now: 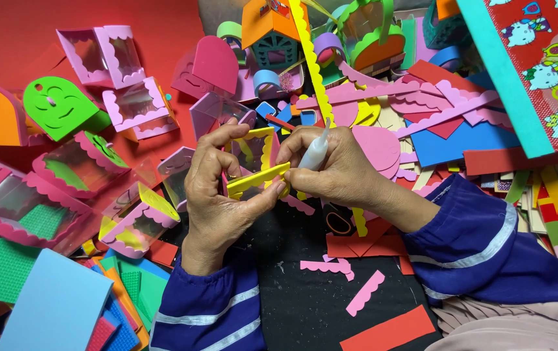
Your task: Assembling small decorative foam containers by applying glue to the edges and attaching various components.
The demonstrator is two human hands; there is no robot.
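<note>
Hands over black desk (pixel 305 305) | left hand (pixel 217 188) grip pinches yellow scalloped frame (pixel 256 175), steadying it upright | right hand (pixel 331 166) grip clenched on white glue tube (pixel 315 153), nozzle beside frame | pink windowed boxes (pixel 129 91) left of frame.

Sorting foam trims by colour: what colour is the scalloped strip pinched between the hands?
Yellow: the scalloped strip, held by the left hand and right hand, head view.
</note>
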